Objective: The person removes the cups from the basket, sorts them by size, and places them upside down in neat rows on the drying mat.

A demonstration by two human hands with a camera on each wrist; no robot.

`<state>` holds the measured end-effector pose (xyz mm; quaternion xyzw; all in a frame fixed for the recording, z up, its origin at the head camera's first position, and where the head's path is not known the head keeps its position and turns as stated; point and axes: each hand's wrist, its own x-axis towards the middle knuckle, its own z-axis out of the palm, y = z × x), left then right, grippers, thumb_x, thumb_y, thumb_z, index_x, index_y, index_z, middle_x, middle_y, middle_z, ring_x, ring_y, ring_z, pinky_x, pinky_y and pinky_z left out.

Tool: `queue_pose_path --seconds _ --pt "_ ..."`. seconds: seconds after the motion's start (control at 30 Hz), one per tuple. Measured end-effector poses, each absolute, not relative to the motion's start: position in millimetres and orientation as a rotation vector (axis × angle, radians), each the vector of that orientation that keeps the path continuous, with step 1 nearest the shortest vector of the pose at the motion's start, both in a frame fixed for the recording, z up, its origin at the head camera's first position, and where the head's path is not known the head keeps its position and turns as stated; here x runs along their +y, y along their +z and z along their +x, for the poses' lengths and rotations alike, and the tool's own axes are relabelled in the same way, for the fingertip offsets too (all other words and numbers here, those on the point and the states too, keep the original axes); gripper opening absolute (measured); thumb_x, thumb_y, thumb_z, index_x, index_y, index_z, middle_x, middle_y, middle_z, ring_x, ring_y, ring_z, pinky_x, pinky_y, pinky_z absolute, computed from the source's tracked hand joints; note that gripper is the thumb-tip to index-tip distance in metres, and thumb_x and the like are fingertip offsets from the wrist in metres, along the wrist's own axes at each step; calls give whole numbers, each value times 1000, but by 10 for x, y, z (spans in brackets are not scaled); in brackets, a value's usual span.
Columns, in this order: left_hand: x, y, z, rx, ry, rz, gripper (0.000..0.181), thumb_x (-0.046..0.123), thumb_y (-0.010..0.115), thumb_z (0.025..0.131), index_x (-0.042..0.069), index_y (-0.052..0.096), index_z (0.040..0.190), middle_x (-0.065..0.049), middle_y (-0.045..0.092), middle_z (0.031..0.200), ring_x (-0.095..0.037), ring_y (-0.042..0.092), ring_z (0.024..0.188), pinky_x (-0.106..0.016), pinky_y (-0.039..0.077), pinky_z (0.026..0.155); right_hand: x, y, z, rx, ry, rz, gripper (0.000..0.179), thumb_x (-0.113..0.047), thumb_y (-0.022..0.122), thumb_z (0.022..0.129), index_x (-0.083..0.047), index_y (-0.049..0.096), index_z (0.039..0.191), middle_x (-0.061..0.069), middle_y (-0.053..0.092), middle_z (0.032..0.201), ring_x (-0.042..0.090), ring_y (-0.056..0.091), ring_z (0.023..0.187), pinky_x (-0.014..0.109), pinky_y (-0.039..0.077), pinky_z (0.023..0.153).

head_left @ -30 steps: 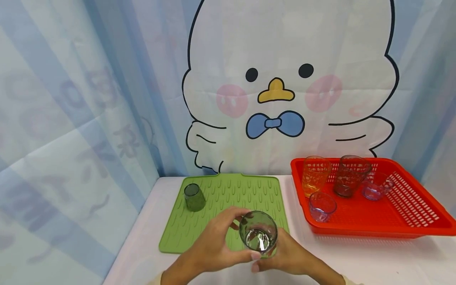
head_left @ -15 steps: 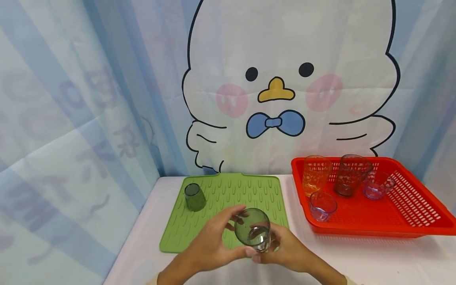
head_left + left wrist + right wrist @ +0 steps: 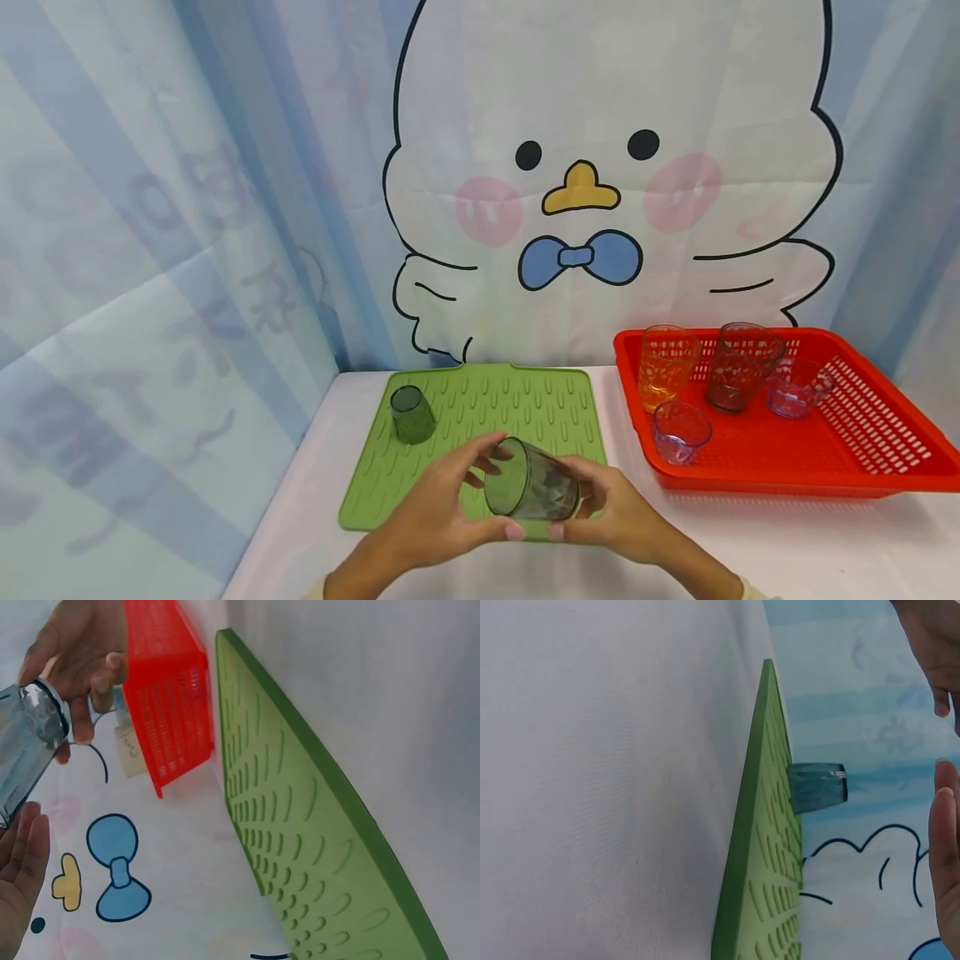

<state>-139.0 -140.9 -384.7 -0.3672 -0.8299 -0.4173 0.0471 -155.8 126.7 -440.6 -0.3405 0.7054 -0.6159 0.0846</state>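
Observation:
A smoky grey drinking glass lies tilted nearly sideways between both hands over the near part of the green mat. Its mouth points left and its thick base points right. My right hand grips the base end, thumb below and fingers behind it. My left hand curves around the mouth end, its thumb just under the rim and its fingertips at the far side. In the left wrist view, the glass shows its shiny base close to the right hand. The right wrist view leaves the glass out of frame.
A small dark glass stands at the mat's back left. To the right sits a red basket with an orange glass, a dark glass, and small purple-tinted cups. A printed curtain hangs behind the white table.
The glass has turned from mouth facing up toward me to lying sideways, its mouth now to the left. The right hand has turned with the base; the left hand has shifted slightly left.

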Motion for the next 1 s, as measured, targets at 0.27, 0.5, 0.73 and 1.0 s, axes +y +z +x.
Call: queue_pose_path --seconds 0.27,0.5,0.73,1.0 --pt "-1434 -3874 -1399 -2633 -1306 -1042 82 37 81 85 13 39 152 1 63 127 -12 64 105 -27 56 82 1304 -4391 -1549 2014 -1921 -998 53 1 70 90 5 49 138 2 69 114 16 71 90 33 59 70" --pt "-1460 -3920 -1409 -2665 -1313 -1016 81 38 81 85 9 41 150 0 63 123 -12 64 104 -27 56 82 1282 -4403 -1536 1975 -1995 -1008 53 3 69 90 10 47 138 -1 70 117 18 73 94 35 61 74" --pt "-1473 -3948 -1402 -2686 -1320 -1004 82 40 81 85 8 42 149 -2 64 121 -12 63 102 -26 56 81 1249 -4396 -1525 1923 -2062 -1015 51 5 66 91 11 46 137 -3 69 121 20 74 95 35 61 77" --pt "-1496 -3971 -1384 -2716 -1319 -981 86 44 81 83 10 39 150 -2 63 124 -20 64 104 -27 56 84 1233 -4381 -1520 1984 -2058 -1037 53 5 68 89 12 46 137 6 67 125 19 73 91 34 61 76"
